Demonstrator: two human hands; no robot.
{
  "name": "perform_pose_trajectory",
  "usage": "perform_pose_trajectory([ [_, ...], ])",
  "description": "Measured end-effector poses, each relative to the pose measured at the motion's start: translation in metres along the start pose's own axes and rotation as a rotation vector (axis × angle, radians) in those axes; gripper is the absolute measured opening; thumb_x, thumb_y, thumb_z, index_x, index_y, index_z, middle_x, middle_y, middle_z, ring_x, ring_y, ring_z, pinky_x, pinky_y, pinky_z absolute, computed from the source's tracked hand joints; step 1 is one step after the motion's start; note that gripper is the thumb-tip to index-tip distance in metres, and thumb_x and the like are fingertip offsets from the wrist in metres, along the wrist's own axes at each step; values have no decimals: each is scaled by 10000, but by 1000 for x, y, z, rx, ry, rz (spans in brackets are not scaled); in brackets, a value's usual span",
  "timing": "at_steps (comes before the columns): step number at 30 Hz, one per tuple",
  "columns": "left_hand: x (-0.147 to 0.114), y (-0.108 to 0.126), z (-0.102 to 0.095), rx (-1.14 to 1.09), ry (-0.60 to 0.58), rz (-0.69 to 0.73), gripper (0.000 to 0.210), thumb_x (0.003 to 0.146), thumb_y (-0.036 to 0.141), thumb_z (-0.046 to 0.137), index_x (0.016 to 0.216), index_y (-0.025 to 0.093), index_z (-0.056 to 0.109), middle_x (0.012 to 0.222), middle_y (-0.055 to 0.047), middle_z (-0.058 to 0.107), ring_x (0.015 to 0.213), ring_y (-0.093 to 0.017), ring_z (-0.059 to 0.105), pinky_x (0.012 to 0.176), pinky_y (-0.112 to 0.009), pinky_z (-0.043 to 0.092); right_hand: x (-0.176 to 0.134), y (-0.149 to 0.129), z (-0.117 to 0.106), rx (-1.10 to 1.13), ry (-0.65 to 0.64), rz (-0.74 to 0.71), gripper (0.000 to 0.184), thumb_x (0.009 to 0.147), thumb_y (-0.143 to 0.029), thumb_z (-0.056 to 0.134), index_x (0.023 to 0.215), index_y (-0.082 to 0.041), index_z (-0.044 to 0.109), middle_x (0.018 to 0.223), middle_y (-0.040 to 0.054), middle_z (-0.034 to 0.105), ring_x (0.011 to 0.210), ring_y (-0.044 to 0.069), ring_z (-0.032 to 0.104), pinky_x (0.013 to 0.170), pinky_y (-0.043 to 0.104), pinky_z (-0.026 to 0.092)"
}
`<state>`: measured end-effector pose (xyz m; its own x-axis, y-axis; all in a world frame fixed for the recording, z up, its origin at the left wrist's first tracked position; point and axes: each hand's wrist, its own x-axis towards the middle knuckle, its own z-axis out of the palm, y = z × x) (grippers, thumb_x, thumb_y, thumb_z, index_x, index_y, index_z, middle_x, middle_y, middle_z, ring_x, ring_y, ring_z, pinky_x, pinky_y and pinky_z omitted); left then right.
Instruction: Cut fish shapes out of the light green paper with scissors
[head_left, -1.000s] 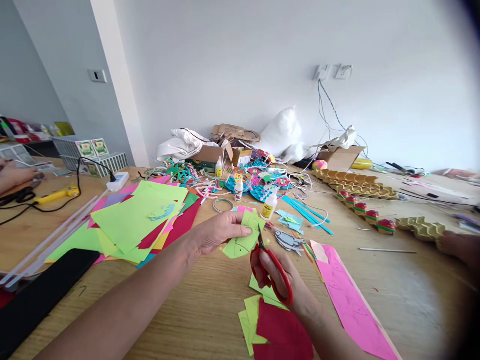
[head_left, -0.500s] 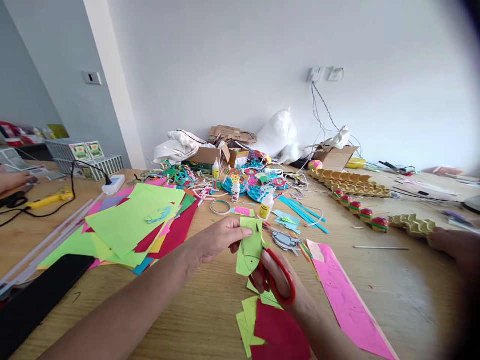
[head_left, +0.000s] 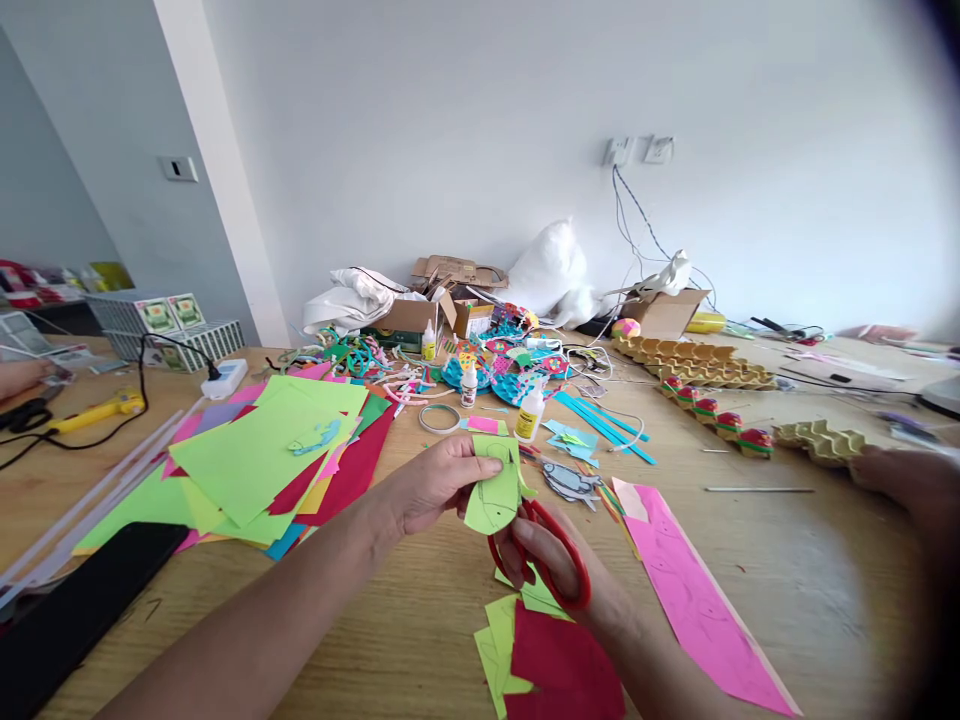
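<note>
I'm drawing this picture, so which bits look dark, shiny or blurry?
In the head view, the right edge is dark and smeared, softening another person's hand; in the same head view, a pale sheen lies on the table right of the pink paper, while the green paper in the left hand shows its drawn lines.

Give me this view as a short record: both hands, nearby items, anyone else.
Left hand: pinches green paper with a drawn fish outline
Right hand: holds red-handled scissors at the paper's right edge
Lower middle: dark red paper, lime pieces
Right side: pink sheet with drawn outlines
Left side: coloured sheets, overlapping
Beyond hands: yellow-labelled bottle, upright
Other people: one hand at egg-carton piece, far right; another hand, far left
</note>
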<state>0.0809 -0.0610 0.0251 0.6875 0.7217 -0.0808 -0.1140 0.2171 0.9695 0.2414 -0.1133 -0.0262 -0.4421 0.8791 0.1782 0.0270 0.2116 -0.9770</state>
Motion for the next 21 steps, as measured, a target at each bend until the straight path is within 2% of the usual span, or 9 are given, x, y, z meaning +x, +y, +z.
perform_pose_trajectory([
  [5,0,-5,8,108,81,42,231,727,357,567,778,132,559,596,16,519,466,-64,431,443,-186,301,0,3,2,-2,51,10,482,902,-482,342,547,-184,475,480,-17,473,469,118,417,492,249,341],
  [8,0,-7,12,181,126,96,190,747,334,527,739,144,526,554,40,469,436,-51,372,418,-181,262,-1,5,5,14,88,12,458,922,-455,319,618,-173,513,472,-27,474,451,108,404,477,240,338],
  [15,0,-4,15,243,86,182,202,756,328,502,668,146,511,555,43,443,462,-50,337,443,-189,242,0,4,9,60,151,18,438,913,-442,366,590,-177,498,441,-37,449,433,99,391,456,230,323],
  [21,1,-2,10,326,98,156,201,742,323,498,633,154,492,534,49,412,473,-61,336,444,-193,257,-1,2,10,61,180,54,426,888,-466,399,587,-178,489,421,-41,455,409,93,389,435,221,319],
])
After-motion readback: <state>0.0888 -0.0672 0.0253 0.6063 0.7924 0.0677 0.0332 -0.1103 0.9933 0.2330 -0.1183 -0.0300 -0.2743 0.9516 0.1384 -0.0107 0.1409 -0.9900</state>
